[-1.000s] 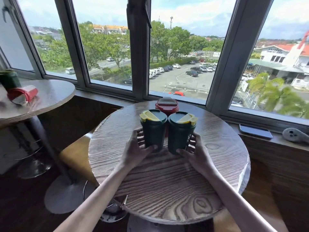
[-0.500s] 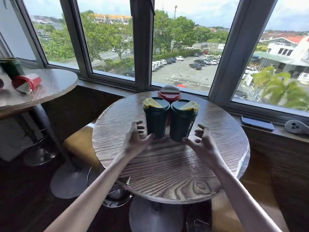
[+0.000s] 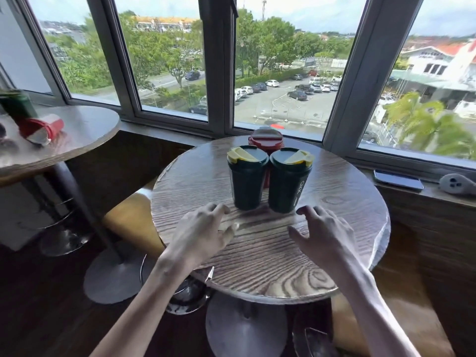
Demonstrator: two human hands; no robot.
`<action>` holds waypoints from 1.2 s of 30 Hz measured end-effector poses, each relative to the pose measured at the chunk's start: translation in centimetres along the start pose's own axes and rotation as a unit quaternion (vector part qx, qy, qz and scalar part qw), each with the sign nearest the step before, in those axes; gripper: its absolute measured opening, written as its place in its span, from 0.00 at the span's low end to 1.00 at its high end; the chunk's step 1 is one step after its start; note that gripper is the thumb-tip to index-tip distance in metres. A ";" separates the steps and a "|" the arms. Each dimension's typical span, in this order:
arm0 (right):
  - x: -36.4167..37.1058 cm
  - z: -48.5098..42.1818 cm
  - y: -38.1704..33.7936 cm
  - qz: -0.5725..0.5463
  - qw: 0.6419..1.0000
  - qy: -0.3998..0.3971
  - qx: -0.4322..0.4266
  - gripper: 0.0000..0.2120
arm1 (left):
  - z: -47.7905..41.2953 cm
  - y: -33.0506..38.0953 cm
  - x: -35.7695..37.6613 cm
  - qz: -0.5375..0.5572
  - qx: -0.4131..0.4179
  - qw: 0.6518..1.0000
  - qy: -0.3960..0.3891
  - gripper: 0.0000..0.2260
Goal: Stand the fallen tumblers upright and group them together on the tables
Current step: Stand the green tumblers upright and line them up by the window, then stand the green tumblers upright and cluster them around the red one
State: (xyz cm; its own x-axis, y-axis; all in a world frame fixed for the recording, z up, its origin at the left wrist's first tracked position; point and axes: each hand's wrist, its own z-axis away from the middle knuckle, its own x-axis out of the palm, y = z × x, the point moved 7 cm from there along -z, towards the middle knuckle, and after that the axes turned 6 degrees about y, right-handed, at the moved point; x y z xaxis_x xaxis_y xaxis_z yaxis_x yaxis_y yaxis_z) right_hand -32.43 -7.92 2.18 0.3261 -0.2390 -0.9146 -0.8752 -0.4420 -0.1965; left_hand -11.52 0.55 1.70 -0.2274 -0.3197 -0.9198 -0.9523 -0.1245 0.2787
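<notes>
Two dark green tumblers with yellow lid flaps stand upright side by side on the round wooden table (image 3: 257, 266): the left one (image 3: 246, 179) and the right one (image 3: 289, 180). A red tumbler (image 3: 265, 140) stands upright just behind them, mostly hidden. My left hand (image 3: 203, 231) hovers over the table in front of the left tumbler, fingers apart and empty. My right hand (image 3: 323, 234) hovers in front of the right tumbler, also empty. On the second table (image 3: 87, 130) at left, a red tumbler (image 3: 41, 128) lies on its side beside an upright green tumbler (image 3: 16, 104).
Windows run along the far side behind both tables. A phone (image 3: 398, 179) and a grey device (image 3: 457, 184) lie on the sill at right. Yellow stool seats (image 3: 128, 220) and metal table bases (image 3: 113, 279) stand on the floor between the tables.
Both hands let go of the two green tumblers and drew back toward me. The tumblers stay standing together. The view has shifted slightly left.
</notes>
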 end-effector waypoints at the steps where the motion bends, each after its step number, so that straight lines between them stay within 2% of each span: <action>1: 0.0 0.1 0.1 0.000 1.000 -0.004 -0.001 0.23 | 0.3 0.2 0.0 -0.010 -0.003 1.000 0.005 0.21; 6: -0.4 0.7 0.6 -0.009 0.999 -0.028 -0.030 0.22 | 2.6 2.4 0.2 -0.031 -0.026 0.999 0.018 0.21; 11: -1.6 2.6 0.1 -0.054 0.992 -0.034 -0.108 0.23 | 6.5 4.0 -0.2 -0.021 -0.074 0.993 0.089 0.20; 16: -2.1 5.7 -2.0 -0.098 0.973 -0.058 -0.200 0.22 | 13.2 5.2 -0.6 -0.024 -0.158 0.975 0.152 0.18; 21: -2.2 10.3 -9.2 -0.141 0.933 -0.084 -0.321 0.20 | 22.8 3.0 -2.6 -0.066 -0.276 0.942 0.180 0.19; 25: -1.0 16.4 -17.3 -0.162 0.887 -0.124 -0.415 0.19 | 33.1 0.3 -4.9 -0.103 -0.390 0.895 0.192 0.21; 28: 0.2 23.2 -23.8 -0.177 0.835 -0.160 -0.495 0.20 | 42.9 -1.3 -6.4 -0.096 -0.485 0.843 0.210 0.19; 33: -0.4 37.8 -34.1 -0.210 0.729 -0.240 -0.605 0.19 | 60.8 -1.1 -9.5 -0.105 -0.607 0.741 0.267 0.15; 36: -2.0 47.8 -38.8 -0.214 0.664 -0.273 -0.662 0.16 | 72.5 0.0 -10.1 -0.127 -0.678 0.671 0.272 0.20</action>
State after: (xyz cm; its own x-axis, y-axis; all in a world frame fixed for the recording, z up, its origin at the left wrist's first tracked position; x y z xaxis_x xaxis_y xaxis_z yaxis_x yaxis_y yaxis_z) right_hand -16.18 51.02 -5.29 -0.0516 0.3426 -0.9380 0.4555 -0.8278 -0.3274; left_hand -24.04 71.92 -9.01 0.3672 -0.3751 -0.8511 0.1992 -0.8621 0.4659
